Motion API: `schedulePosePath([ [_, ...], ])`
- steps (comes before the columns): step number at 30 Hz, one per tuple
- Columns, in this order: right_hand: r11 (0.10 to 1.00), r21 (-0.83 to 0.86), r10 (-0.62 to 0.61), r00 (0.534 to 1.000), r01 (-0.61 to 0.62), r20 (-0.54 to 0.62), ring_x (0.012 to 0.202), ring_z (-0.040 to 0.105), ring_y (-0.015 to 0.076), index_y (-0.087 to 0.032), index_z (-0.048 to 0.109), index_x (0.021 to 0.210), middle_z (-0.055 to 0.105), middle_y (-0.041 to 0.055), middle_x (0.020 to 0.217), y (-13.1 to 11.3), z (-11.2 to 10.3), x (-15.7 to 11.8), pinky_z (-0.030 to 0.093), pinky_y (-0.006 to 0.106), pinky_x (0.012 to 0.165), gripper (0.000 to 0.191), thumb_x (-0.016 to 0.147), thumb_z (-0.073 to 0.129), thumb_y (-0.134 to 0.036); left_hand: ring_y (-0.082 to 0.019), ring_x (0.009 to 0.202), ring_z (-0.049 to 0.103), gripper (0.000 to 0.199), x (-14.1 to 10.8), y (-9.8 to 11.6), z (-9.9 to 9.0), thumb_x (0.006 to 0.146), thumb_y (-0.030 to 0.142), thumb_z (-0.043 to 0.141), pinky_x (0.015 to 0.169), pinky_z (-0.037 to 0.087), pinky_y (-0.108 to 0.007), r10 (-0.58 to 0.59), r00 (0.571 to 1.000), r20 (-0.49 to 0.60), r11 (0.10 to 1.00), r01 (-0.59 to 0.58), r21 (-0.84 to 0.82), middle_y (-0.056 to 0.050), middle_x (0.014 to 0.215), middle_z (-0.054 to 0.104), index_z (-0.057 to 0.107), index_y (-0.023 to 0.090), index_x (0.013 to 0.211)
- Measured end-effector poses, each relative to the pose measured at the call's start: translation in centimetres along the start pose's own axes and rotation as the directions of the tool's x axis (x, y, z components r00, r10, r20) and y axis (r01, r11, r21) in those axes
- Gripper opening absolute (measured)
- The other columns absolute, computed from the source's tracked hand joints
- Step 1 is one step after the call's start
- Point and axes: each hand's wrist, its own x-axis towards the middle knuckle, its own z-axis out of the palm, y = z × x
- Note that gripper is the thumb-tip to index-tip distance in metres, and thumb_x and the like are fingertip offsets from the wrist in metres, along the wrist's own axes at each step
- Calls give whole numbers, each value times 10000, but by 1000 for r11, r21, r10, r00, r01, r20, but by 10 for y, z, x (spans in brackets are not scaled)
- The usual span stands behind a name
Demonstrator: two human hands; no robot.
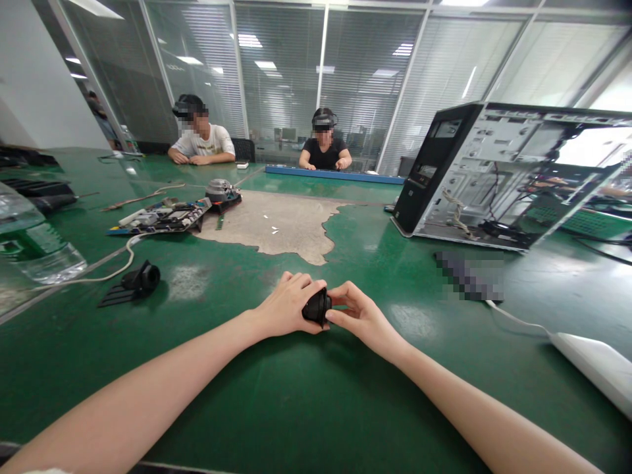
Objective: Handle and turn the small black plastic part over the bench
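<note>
A small black round part (316, 308) is held between both hands, just above the green table (306, 388). My left hand (290, 303) wraps round its left side, fingers over the top and the thumb low. From the right, my right hand (356, 313) pinches its ringed end between thumb and fingers. A similar black part (142, 279) with a flat ribbed piece lies on the table to the left. What the part is cannot be made out.
An open computer case (419, 181) stands at the right. A circuit board (168, 217) and a cooler (222, 192) lie at left centre, a bottle (37, 243) far left. A white device (595, 362) lies right. Two people (210, 141) (324, 153) sit opposite.
</note>
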Motion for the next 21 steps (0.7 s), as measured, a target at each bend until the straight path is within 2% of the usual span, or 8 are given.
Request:
schedulePosePath([
  [6,1000,-6,29,999,-29,-31,832,563,151,-205,473,867,560,9,871,3,-1,4,471,308,730,249,702,622,-316,-220,838,453,640,0,1,-1,606,540,587,743,285,-339,6,1000,2,1000,-6,-10,-55,931,498,417,196,1117],
  [14,1000,23,-10,998,9,54,861,547,144,-219,445,879,516,4,956,5,-1,1,469,285,713,309,665,666,-247,-219,855,453,646,0,-1,0,596,477,607,738,285,-332,3,1000,16,1000,-3,-21,-55,953,501,395,201,1139],
  [18,999,43,-1,1000,0,22,771,551,125,-205,458,833,521,-9,864,4,0,2,465,275,671,220,715,613,-306,-216,845,457,624,1,0,0,592,500,601,736,286,-331,-6,1000,4,999,7,-33,-49,930,502,411,199,1105],
  [21,999,34,25,1000,-24,-14,761,556,126,-201,458,847,536,1,864,5,1,4,470,287,683,231,722,599,-334,-218,851,458,612,1,1,-1,587,500,603,742,286,-333,-10,1000,0,999,10,-42,-46,928,503,416,203,1088],
])
